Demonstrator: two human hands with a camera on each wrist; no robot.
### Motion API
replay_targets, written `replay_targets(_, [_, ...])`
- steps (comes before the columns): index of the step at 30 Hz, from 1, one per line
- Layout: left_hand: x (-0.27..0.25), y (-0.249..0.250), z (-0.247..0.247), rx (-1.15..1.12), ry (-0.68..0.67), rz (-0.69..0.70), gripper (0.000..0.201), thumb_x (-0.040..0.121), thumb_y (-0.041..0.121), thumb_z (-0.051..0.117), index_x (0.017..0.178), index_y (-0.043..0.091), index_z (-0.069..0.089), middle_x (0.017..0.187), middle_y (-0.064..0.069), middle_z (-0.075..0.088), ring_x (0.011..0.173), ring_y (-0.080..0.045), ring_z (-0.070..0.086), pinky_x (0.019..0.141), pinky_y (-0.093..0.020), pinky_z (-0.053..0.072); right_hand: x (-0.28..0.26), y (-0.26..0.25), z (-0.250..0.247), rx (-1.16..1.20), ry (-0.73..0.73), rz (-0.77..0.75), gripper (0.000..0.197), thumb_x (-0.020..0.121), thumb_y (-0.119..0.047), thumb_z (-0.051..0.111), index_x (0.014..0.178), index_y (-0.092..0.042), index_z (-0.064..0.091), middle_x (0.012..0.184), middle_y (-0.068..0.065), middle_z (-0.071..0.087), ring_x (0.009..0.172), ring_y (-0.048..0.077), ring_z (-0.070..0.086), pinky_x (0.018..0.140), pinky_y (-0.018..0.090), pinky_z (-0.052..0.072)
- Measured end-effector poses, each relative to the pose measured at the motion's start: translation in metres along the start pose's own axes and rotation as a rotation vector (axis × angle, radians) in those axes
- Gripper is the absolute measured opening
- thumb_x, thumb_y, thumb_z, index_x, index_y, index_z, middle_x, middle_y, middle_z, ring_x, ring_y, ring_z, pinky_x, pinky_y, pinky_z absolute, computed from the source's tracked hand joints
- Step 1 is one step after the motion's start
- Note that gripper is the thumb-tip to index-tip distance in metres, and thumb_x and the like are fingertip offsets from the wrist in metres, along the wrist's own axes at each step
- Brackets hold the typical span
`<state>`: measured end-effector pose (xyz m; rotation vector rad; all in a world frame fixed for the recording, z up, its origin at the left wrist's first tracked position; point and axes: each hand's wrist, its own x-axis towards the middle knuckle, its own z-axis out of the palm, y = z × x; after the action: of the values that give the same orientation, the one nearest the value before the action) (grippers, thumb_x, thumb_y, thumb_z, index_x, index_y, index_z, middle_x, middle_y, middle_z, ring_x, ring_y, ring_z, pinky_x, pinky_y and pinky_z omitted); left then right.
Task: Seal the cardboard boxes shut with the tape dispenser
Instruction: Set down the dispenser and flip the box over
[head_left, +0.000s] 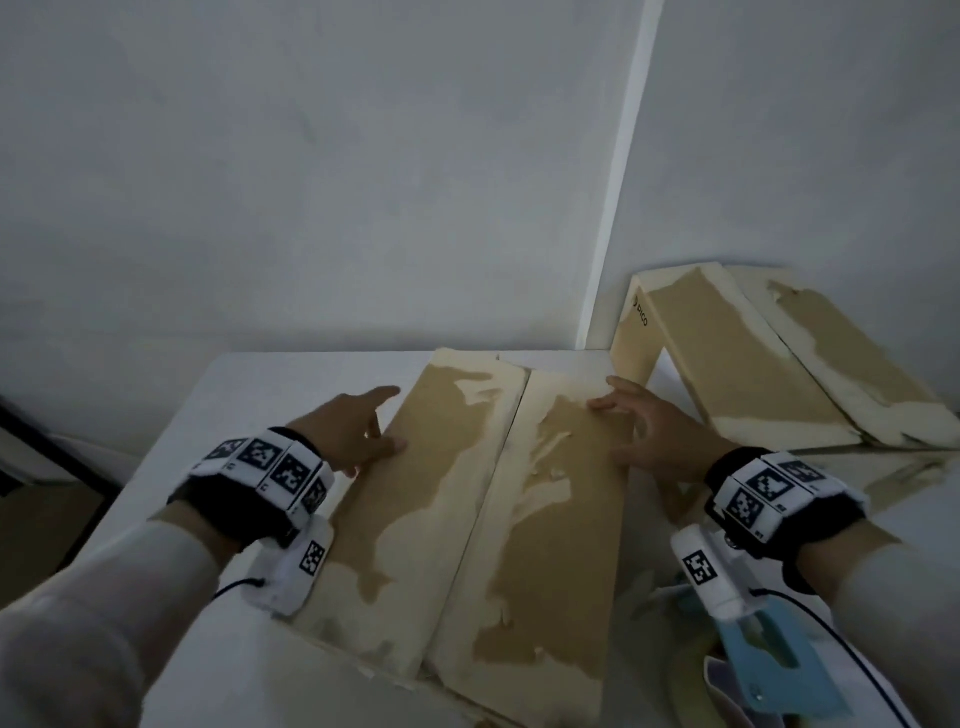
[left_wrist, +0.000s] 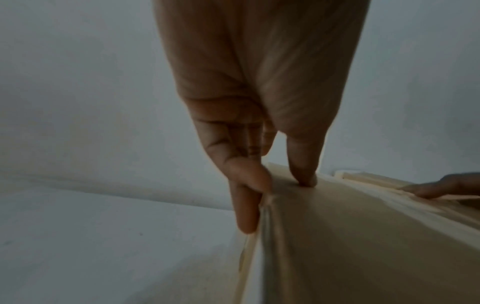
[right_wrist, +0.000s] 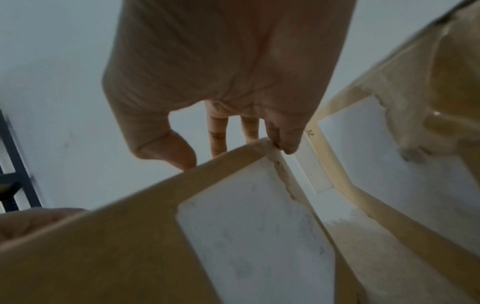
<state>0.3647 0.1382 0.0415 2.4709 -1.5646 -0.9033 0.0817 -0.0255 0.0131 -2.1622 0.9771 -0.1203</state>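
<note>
A cardboard box (head_left: 441, 519) with torn, patchy flaps lies on the white table (head_left: 234, 410), both top flaps folded down and meeting along a middle seam. My left hand (head_left: 358, 431) rests at the box's left edge; its thumb (left_wrist: 303, 179) presses on the left flap and straight fingers (left_wrist: 246, 209) lie against the side. My right hand (head_left: 639, 426) has spread fingers pressing the right flap near its far corner, the thumb (right_wrist: 171, 152) at the flap's edge. A light blue tape dispenser (head_left: 774, 665) lies at the bottom right beneath my right wrist, untouched.
A second cardboard box (head_left: 727, 364) stands at the back right against the wall, its flaps up. A dark shelf frame (head_left: 31, 467) is left of the table. White walls meet in a corner behind the table.
</note>
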Motion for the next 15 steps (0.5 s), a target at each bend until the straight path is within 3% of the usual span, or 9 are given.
replay_targets(2, [-0.005,0.001,0.003,0.012,-0.007,0.028,0.072,0.088,0.038,0.055,0.146,0.023,0.016,0.111,-0.003,0.06,0.057,-0.011,0.062,0.066,-0.025,0.053,-0.002,-0.002,0.004,0.011,0.02,0.022,0.052,0.084,-0.013,0.06,0.133,-0.021,0.042,0.157,0.002,0.006,0.142,0.019,0.016,0.107,0.029,0.025])
replay_targets(6, [-0.018,0.005,0.016,-0.044,-0.078,0.062,0.061,0.084,0.034,0.062,0.137,0.021,0.034,0.083,0.005,0.06,0.063,-0.014,0.065,0.065,-0.027,0.056,-0.006,-0.005,0.017,-0.05,0.021,0.07,0.063,0.087,-0.041,0.056,0.141,-0.025,0.027,0.157,-0.001,-0.006,0.144,0.018,0.003,0.115,0.036,0.015])
replay_targets(8, [-0.021,0.006,0.018,-0.026,-0.077,0.087,0.055,0.083,0.035,0.064,0.131,0.023,0.041,0.076,0.008,0.061,0.067,-0.014,0.066,0.066,-0.026,0.055,-0.009,-0.005,0.019,-0.06,0.031,0.075,0.065,0.087,-0.044,0.054,0.142,-0.027,0.026,0.157,-0.002,-0.006,0.144,0.016,0.003,0.115,0.036,0.015])
replay_targets(12, [-0.017,0.001,0.011,0.127,0.01,0.121,0.051,0.083,0.043,0.061,0.129,0.027,0.047,0.077,0.015,0.062,0.071,-0.002,0.06,0.079,-0.023,0.046,-0.018,-0.005,0.018,-0.091,0.013,0.068,0.062,0.088,-0.043,0.053,0.142,-0.027,0.026,0.157,-0.004,-0.004,0.144,0.016,0.006,0.114,0.035,0.016])
replay_targets(15, [-0.01,-0.005,0.008,0.155,0.071,0.104,0.052,0.083,0.046,0.058,0.13,0.028,0.046,0.097,0.007,0.065,0.08,-0.011,0.061,0.084,-0.027,0.047,-0.033,-0.002,0.013,-0.077,0.043,0.076,0.061,0.088,-0.041,0.054,0.14,-0.023,0.03,0.157,-0.004,0.005,0.142,0.017,0.016,0.112,0.034,0.022])
